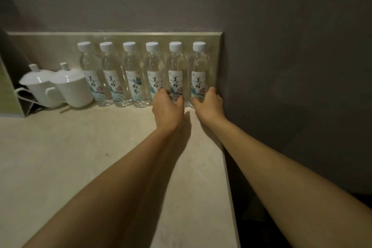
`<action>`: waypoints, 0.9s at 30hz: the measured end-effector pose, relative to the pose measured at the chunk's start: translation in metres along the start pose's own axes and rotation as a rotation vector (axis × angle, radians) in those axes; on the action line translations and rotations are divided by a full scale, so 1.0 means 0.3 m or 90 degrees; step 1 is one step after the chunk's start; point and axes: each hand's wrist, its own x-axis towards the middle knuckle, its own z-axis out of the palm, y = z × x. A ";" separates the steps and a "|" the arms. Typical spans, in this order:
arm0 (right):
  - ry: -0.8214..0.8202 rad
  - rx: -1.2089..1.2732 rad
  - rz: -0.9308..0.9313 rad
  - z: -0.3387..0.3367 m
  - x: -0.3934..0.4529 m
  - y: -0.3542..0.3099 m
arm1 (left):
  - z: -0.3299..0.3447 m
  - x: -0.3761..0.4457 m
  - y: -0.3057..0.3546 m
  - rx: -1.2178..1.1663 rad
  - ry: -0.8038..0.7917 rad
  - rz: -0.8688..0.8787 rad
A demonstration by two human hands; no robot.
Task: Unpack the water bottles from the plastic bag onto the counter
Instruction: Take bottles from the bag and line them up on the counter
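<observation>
From your head camera, six water bottles point(141, 74) stand upright on the table point(80, 157) ahead of your hands. Your left hand point(167, 109) curls round the fifth bottle's point(175, 74) base, and your right hand point(209, 104) seemingly grips the sixth bottle point(198, 74).

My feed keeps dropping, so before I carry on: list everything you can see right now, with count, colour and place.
Clear plastic water bottles with white caps: six, upright in a row against the backsplash.
White lidded ceramic mugs: two, left of the bottles, side by side.
Beige stone counter: one, under everything.
Beige tiled backsplash: one, behind the row.
Grey wall: behind and to the right.
Dark folded stand: one, far left, partly cut off.
Plastic bag: none in view.
Left hand: grip around the fifth bottle's base.
Right hand: grip around the sixth, rightmost bottle's base.
</observation>
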 end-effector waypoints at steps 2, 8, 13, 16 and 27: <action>0.011 0.002 0.001 -0.012 -0.019 -0.006 | -0.017 -0.014 0.010 -0.012 -0.010 0.012; 0.057 -0.021 0.001 -0.047 -0.089 -0.044 | -0.083 -0.074 0.025 -0.058 -0.067 -0.005; 0.079 0.009 -0.013 -0.080 -0.164 -0.072 | -0.126 -0.131 0.053 -0.074 -0.091 -0.001; 0.106 0.039 -0.042 -0.107 -0.207 -0.059 | -0.125 -0.183 0.075 -0.106 -0.123 0.027; 0.238 0.114 -0.066 -0.308 -0.344 0.110 | -0.070 -0.376 0.219 -0.153 -0.206 0.180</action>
